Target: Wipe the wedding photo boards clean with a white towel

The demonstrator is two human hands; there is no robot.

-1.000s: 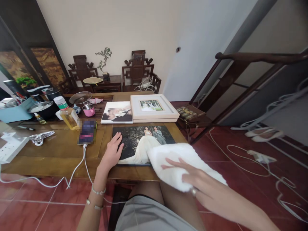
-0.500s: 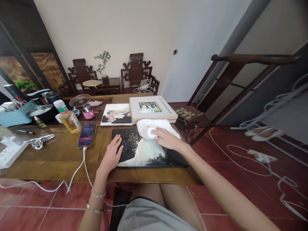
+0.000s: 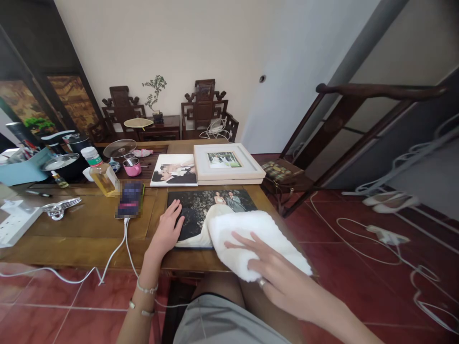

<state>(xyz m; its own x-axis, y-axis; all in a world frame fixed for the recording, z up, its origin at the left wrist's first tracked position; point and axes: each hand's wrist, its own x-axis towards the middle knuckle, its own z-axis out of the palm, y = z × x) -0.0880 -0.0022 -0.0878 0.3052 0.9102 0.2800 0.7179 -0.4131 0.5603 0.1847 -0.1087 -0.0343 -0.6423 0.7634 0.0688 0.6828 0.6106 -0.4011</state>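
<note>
A dark wedding photo panel (image 3: 193,210) lies flat near the front edge of the table. My left hand (image 3: 168,227) rests on its left edge, fingers stretched out. A folded white towel (image 3: 258,227) covers the panel's lower right part and hangs past the table's front edge. My right hand (image 3: 270,267) grips the towel by its near side, with some fingers spread over the top. Behind the panel lie a smaller photo print (image 3: 174,170) and a cream box with a framed photo (image 3: 229,164).
On the left are a phone (image 3: 129,200) on a white cable, a bottle of yellowish liquid (image 3: 102,174), a pink cup (image 3: 132,166), a hair claw clip (image 3: 60,208) and a power strip (image 3: 16,224). A wooden chair (image 3: 335,119) stands right of the table (image 3: 89,239).
My right hand has drawn the towel from the panel's far right side down toward me, uncovering two figures in the photo. My left hand has stayed in place.
</note>
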